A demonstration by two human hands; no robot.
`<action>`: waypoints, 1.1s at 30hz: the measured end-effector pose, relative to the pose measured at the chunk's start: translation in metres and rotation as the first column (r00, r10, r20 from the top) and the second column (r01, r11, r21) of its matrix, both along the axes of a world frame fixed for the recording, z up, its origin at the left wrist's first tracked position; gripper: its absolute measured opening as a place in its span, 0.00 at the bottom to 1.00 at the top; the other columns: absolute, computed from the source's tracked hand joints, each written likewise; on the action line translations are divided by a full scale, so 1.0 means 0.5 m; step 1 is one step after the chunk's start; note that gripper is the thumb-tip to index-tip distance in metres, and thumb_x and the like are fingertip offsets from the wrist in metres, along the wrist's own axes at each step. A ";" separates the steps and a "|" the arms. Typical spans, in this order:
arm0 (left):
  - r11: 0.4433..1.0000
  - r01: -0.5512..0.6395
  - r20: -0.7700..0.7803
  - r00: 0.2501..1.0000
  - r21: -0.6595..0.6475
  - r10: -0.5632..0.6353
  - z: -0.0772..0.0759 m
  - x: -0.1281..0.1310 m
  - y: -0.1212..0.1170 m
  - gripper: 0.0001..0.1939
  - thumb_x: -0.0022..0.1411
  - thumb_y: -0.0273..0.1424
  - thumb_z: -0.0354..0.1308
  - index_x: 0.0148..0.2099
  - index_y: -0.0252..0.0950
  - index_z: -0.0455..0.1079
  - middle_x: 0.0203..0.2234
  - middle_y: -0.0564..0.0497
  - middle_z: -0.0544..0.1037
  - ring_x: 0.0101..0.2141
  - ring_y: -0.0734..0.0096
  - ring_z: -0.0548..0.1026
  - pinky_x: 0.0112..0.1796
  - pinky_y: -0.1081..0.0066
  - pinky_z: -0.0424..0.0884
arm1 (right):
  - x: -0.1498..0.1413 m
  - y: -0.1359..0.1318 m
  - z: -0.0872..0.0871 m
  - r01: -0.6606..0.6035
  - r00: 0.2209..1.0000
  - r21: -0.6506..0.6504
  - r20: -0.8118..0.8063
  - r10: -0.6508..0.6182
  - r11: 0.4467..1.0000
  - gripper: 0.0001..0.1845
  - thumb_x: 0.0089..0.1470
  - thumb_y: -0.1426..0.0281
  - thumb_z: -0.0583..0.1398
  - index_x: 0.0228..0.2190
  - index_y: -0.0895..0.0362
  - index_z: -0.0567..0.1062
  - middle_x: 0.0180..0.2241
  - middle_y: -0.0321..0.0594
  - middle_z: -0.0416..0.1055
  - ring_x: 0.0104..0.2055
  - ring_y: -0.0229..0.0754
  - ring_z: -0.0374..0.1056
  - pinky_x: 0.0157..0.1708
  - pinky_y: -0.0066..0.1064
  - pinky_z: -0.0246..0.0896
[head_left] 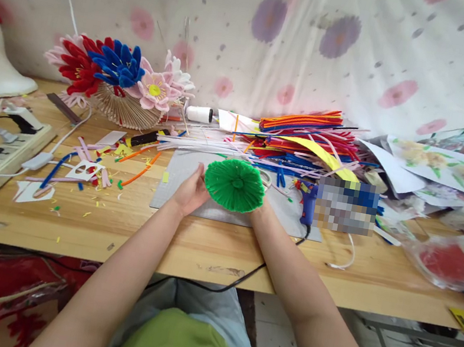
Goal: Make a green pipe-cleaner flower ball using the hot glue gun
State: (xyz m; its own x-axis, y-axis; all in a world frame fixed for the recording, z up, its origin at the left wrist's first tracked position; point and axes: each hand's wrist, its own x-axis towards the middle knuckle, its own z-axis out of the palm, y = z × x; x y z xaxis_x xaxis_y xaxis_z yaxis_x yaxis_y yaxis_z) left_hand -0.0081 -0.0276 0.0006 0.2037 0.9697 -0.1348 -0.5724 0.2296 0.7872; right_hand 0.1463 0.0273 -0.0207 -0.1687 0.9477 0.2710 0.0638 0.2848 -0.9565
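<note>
A round, ribbed green pipe-cleaner leaf [235,186] with a small raised centre is held up above the grey mat [175,187]. My left hand [191,191] is at its left rim, thumb up, with the other fingers passing behind the leaf. From the right, my right hand [258,209] reaches under the leaf and grips it from below; the leaf hides most of its fingers. A blue glue gun [308,202] lies on the mat's right side, its black cord running toward the table's front edge.
Bundles of coloured pipe cleaners [303,123] lie behind the mat. Pipe-cleaner flowers [118,67] stand back left, near a power strip [4,166] with cables. Scraps [84,170] litter the left side. Plastic-wrapped items [455,257] and printed sheets [448,167] fill the right.
</note>
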 end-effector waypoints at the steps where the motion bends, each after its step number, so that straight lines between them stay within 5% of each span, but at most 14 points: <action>1: 0.999 0.035 0.005 0.999 0.012 -0.035 0.004 0.000 -0.004 0.25 0.43 0.51 0.61 0.36 0.36 0.73 0.34 0.46 0.78 0.40 0.60 0.75 0.41 0.62 0.70 | -0.001 -0.003 -0.001 -0.052 0.998 -0.059 -0.046 0.049 0.997 0.24 0.48 0.50 0.54 0.26 0.57 0.77 0.24 0.40 0.75 0.38 0.46 0.71 0.35 0.39 0.66; 3: 0.996 0.036 -0.052 0.998 0.080 -0.032 0.005 0.001 -0.010 0.28 0.40 0.49 0.64 0.41 0.36 0.71 0.36 0.45 0.77 0.42 0.58 0.74 0.42 0.61 0.69 | -0.005 -0.007 -0.005 -0.166 0.981 -0.151 -0.125 0.148 0.974 0.27 0.48 0.49 0.53 0.26 0.60 0.76 0.25 0.41 0.74 0.39 0.45 0.71 0.34 0.37 0.63; 5: 0.978 -0.095 -0.169 0.977 0.187 0.127 -0.004 0.004 -0.009 0.31 0.32 0.36 0.71 0.42 0.37 0.69 0.37 0.48 0.77 0.40 0.62 0.74 0.44 0.63 0.68 | -0.009 -0.007 -0.010 -0.213 0.970 -0.205 -0.162 0.182 0.955 0.27 0.46 0.49 0.54 0.29 0.61 0.75 0.26 0.40 0.74 0.38 0.44 0.71 0.33 0.35 0.62; 7: 0.926 -0.277 -0.280 0.895 0.258 0.346 -0.018 0.005 -0.003 0.31 0.30 0.30 0.71 0.41 0.37 0.67 0.34 0.52 0.76 0.37 0.67 0.73 0.43 0.66 0.67 | -0.011 -0.005 -0.015 -0.173 0.977 -0.268 -0.168 0.131 0.948 0.25 0.40 0.53 0.60 0.35 0.59 0.73 0.27 0.38 0.74 0.35 0.43 0.71 0.32 0.35 0.64; 9: 0.893 -0.357 -0.345 0.830 0.273 0.437 -0.030 0.006 0.007 0.28 0.33 0.30 0.69 0.40 0.36 0.66 0.31 0.54 0.75 0.34 0.70 0.73 0.41 0.68 0.67 | -0.007 -0.003 -0.013 -0.053 0.987 -0.303 -0.159 0.004 0.952 0.31 0.34 0.59 0.65 0.43 0.55 0.68 0.28 0.37 0.74 0.31 0.43 0.70 0.30 0.37 0.66; 13: 0.830 -0.424 -0.404 0.731 0.361 0.550 -0.027 0.005 0.016 0.23 0.38 0.30 0.67 0.39 0.37 0.65 0.33 0.53 0.73 0.34 0.71 0.72 0.39 0.70 0.67 | 0.011 -0.018 0.019 0.122 0.968 -0.085 -0.208 -0.138 0.989 0.36 0.39 0.60 0.64 0.50 0.50 0.59 0.37 0.39 0.72 0.36 0.42 0.69 0.38 0.39 0.66; 17: 0.725 -0.436 -0.448 0.581 0.534 0.679 -0.006 0.006 0.008 0.22 0.40 0.28 0.66 0.40 0.38 0.66 0.36 0.50 0.72 0.38 0.69 0.71 0.41 0.70 0.66 | 0.008 -0.047 0.055 -0.015 0.997 0.122 -0.078 0.024 0.992 0.42 0.38 0.59 0.66 0.53 0.47 0.55 0.47 0.42 0.66 0.47 0.45 0.66 0.47 0.40 0.62; 22: 0.773 -0.420 -0.430 0.656 0.475 0.621 -0.006 0.004 0.011 0.23 0.39 0.29 0.68 0.40 0.38 0.67 0.36 0.49 0.72 0.37 0.68 0.71 0.40 0.70 0.66 | -0.016 -0.058 0.044 0.069 0.988 0.155 0.124 -0.089 0.986 0.49 0.31 0.61 0.69 0.54 0.51 0.56 0.56 0.46 0.56 0.56 0.51 0.58 0.53 0.43 0.56; 33: 0.855 -0.446 -0.444 0.731 0.265 0.519 -0.053 -0.004 0.034 0.30 0.34 0.29 0.69 0.44 0.36 0.66 0.29 0.53 0.73 0.31 0.70 0.72 0.34 0.71 0.67 | -0.018 -0.044 0.012 0.106 0.980 0.112 0.159 -0.124 0.988 0.42 0.31 0.68 0.69 0.50 0.51 0.61 0.52 0.43 0.62 0.57 0.51 0.57 0.55 0.43 0.54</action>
